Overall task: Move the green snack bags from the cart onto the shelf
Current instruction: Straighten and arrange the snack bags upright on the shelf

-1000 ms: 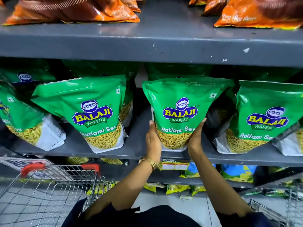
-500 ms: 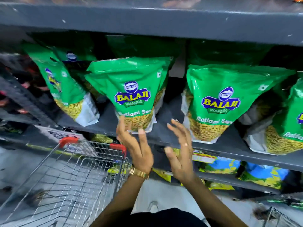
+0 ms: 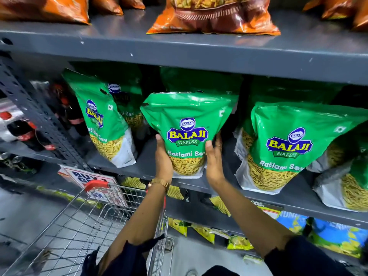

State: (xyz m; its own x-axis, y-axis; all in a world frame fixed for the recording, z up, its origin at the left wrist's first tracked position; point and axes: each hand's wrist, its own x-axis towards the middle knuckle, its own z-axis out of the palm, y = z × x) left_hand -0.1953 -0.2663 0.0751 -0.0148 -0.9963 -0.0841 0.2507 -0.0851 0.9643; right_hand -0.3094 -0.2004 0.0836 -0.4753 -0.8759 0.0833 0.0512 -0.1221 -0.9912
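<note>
A green Balaji snack bag (image 3: 187,124) stands upright near the front edge of the grey middle shelf (image 3: 145,168). My left hand (image 3: 163,156) presses its left side and my right hand (image 3: 214,158) its right side, so both hands grip it. More green bags stand on the same shelf: one to the left (image 3: 99,120), one to the right (image 3: 278,144), and others behind them. The wire cart (image 3: 83,226) with a red handle is at the lower left; I see no bags in the part that shows.
Orange snack bags (image 3: 215,14) lie on the shelf above. Yellow and blue packets (image 3: 336,232) fill the lower shelf. Dark soda bottles (image 3: 23,134) stand in the bay to the left, past a perforated grey upright (image 3: 35,116). A promo sign (image 3: 89,180) hangs behind the cart handle.
Both hands let go of the bag on the right, came back open, then closed on the middle bag to its left. The view swung left and up.
</note>
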